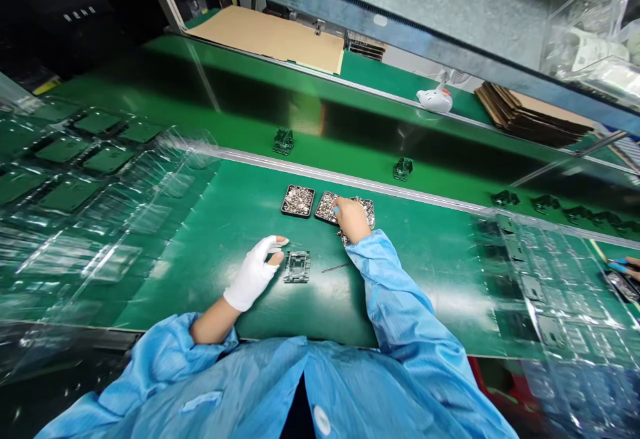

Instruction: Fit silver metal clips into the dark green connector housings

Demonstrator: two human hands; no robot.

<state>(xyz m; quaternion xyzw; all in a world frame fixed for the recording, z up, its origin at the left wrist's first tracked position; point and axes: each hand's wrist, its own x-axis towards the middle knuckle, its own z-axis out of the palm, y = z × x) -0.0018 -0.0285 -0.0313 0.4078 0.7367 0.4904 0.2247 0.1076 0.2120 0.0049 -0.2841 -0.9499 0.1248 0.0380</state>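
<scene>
My left hand (254, 273), in a white glove with bare fingertips, is at the left side of a small green frame-like part (297, 267) that lies on the green mat. Its thumb and forefinger are apart, with nothing between them. My right hand (353, 220) reaches into a black tray of small shiny metal pieces (326, 205). Its fingers are pinched together, a blue cover shows on one fingertip, and what they hold is hidden. To the left stands another filled tray (298, 200); a third tray (369, 209) is partly behind my right hand. A thin dark rod (335, 267) lies near my right sleeve.
Clear plastic trays with green parts (70, 192) fill the left side; more clear trays (550, 279) stand at right. Behind a metal rail (350, 185), several dark green parts (283, 140) sit on the conveyor. Another person's hand (631, 267) shows at the right edge. A metal shelf (425, 5) hangs overhead.
</scene>
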